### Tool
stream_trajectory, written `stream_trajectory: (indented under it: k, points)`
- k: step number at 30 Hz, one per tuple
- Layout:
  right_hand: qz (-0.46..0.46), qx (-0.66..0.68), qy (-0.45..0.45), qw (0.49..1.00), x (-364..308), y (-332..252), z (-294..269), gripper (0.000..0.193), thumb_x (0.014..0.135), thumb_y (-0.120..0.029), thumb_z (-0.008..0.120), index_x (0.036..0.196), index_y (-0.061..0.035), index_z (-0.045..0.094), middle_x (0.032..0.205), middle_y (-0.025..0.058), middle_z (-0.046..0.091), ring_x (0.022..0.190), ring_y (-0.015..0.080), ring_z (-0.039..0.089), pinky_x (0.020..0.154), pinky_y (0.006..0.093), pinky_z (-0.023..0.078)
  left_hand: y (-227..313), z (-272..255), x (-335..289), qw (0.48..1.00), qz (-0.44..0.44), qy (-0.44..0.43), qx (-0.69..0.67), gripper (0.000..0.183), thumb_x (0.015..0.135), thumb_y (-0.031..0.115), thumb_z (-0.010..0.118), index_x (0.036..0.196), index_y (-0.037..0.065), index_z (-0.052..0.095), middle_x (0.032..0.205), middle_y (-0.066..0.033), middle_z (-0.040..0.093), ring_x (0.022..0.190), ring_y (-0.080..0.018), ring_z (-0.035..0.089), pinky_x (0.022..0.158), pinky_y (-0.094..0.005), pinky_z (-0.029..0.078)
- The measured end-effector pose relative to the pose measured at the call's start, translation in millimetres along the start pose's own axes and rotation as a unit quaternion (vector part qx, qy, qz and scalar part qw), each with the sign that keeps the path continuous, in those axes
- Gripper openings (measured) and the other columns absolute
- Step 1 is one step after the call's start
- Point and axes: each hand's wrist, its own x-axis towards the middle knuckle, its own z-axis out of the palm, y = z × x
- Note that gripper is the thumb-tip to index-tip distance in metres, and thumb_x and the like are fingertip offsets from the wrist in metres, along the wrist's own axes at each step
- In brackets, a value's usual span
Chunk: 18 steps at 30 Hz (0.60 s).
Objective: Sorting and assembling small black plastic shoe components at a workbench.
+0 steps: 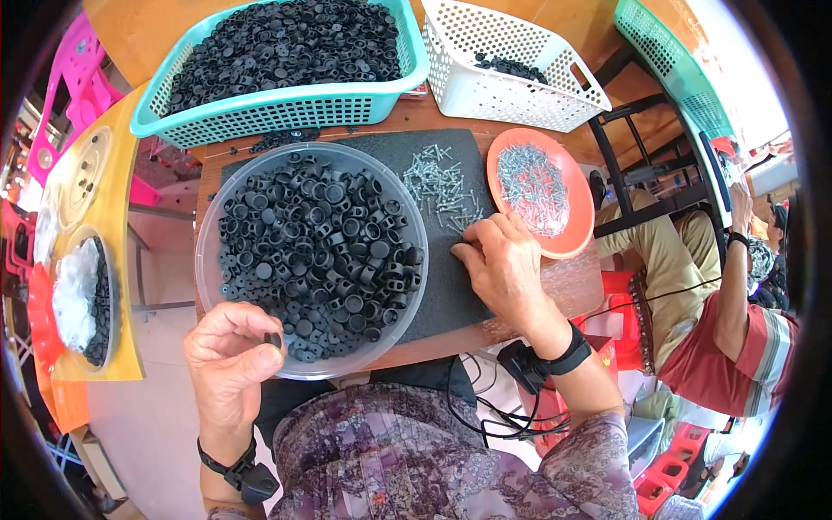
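My left hand (232, 362) pinches a small black plastic part (274, 340) between thumb and fingertips, at the near left rim of a clear round tub (204, 260). Small black plastic caps (316, 234) and flat black discs fill the tub. Beyond the tub's right side, my right hand (504, 264) rests low over the dark mat (433, 316), its thumb and fingertips drawn together. Whatever may be between them is hidden. Just past those fingers lies a loose spread of silver screws (438, 182). An orange plate (572, 238) heaped with more screws sits beside this hand.
A teal basket (269, 117) heaped with black parts stands at the table's far left. Next to it is a white basket (511, 100) holding fewer parts. Another person (728, 347) sits at the right. A yellow surface (126, 303) with containers is at the left.
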Motion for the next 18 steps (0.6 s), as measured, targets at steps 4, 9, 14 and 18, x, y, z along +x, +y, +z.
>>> stream_trajectory:
  k: [4, 9, 14, 18]
  points:
    - [0.042, -0.002, 0.011, 0.999, -3, -8, -4, 0.018, 0.065, -0.006, 0.072, 0.073, -0.0020, 0.057, 0.073, 0.0134, 0.055, 0.075, 0.0322, 0.053, 0.066, 0.0414, 0.043, 0, 1, -1, 1.000, 0.000, 0.004, 0.004, 0.037, 0.064, 0.017, 0.084, 0.085, -0.001, 0.058, 0.073, -0.0075, 0.057, 0.061, -0.0170, 0.051, 0.058, -0.0256, 0.040]
    - [0.005, -0.010, 0.015, 1.000, -6, -2, 2, 0.015, 0.067, -0.004, 0.069, 0.073, -0.0020, 0.055, 0.070, 0.0139, 0.052, 0.072, 0.0328, 0.052, 0.063, 0.0418, 0.043, -4, -2, -2, 0.999, 0.016, -0.032, -0.017, 0.033, 0.064, 0.008, 0.082, 0.087, -0.002, 0.060, 0.080, -0.0096, 0.060, 0.068, -0.0172, 0.057, 0.062, -0.0262, 0.045]
    - [-0.051, 0.009, 0.058, 0.997, -8, 1, 2, 0.010, 0.071, 0.002, 0.062, 0.074, -0.0017, 0.054, 0.068, 0.0144, 0.052, 0.065, 0.0334, 0.053, 0.060, 0.0424, 0.042, -2, 8, -4, 0.997, -0.004, -0.055, -0.050, 0.028, 0.064, 0.000, 0.079, 0.088, -0.005, 0.064, 0.085, -0.0121, 0.064, 0.075, -0.0183, 0.062, 0.066, -0.0276, 0.050]
    - [0.025, 0.074, 0.043, 0.996, -12, -15, -15, 0.013, 0.073, 0.008, 0.062, 0.081, -0.0003, 0.055, 0.075, 0.0133, 0.057, 0.068, 0.0302, 0.056, 0.062, 0.0375, 0.044, -8, 7, -1, 0.994, -0.014, -0.093, -0.053, 0.027, 0.067, 0.000, 0.077, 0.088, -0.004, 0.061, 0.082, -0.0151, 0.062, 0.076, -0.0219, 0.061, 0.068, -0.0321, 0.050]
